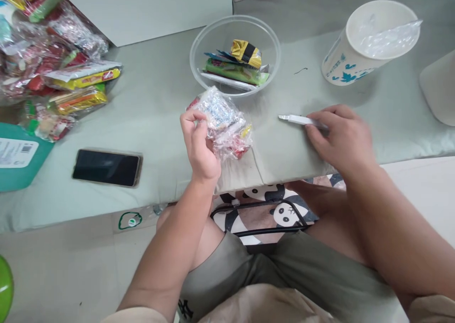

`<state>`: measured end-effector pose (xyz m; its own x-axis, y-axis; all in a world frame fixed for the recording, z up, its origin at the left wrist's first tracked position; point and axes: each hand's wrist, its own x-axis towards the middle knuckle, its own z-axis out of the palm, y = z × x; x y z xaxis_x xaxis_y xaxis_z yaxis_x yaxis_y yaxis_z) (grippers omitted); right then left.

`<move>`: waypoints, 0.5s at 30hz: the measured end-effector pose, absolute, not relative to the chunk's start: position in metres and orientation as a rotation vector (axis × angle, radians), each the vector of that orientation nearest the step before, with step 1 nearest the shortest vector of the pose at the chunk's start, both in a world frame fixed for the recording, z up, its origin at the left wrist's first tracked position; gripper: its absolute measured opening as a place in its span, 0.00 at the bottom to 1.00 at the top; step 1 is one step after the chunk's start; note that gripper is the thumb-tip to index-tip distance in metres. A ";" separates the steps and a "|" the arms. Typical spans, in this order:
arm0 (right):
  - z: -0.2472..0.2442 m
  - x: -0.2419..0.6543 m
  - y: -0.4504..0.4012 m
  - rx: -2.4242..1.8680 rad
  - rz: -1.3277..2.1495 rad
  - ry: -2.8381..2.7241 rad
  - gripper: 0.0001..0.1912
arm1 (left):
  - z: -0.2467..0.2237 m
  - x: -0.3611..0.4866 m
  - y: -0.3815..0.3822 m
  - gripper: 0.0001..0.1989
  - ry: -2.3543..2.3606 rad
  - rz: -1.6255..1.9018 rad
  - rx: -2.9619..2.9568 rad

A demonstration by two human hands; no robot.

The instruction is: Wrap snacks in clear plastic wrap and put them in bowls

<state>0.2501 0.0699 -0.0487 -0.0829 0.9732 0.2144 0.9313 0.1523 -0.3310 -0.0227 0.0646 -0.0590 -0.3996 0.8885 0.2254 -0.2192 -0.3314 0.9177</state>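
Note:
My left hand (201,145) has its fingers closed on a clear plastic packet (225,119) with small wrapped items inside, raised in front of the round clear bowl. Over to the right, my right hand (341,136) grips a slim white utility knife (298,120), its tip pointing left close to the tabletop. Inside the clear plastic bowl (194,58) lie a yellow-and-black wrapped piece (246,53), a green packet (231,71) and other slim wrapped sticks. Part of the packet's near side is hidden by my left fingers.
A white paper cup (337,60) holding crumpled clear plastic stands at the back right. Many packaged snacks (39,62) are heaped at the left. A phone (106,167) lies near the front edge, with a teal container (24,162) beyond it. A white box (152,10) stands behind.

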 end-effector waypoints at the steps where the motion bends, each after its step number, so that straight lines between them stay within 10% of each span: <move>1: -0.054 0.252 0.072 -1.836 0.123 -2.064 0.14 | -0.060 -0.022 0.062 0.10 1.123 1.846 1.025; 15: -0.044 0.184 0.023 -0.811 0.121 -2.188 0.09 | -0.072 -0.007 0.045 0.13 1.039 1.829 1.763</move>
<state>0.1838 0.0230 -0.0441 -0.4889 0.5875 0.6448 0.5126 0.7916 -0.3326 -0.0071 0.0446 -0.0721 -0.1290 0.7251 0.6764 0.2096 -0.6468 0.7333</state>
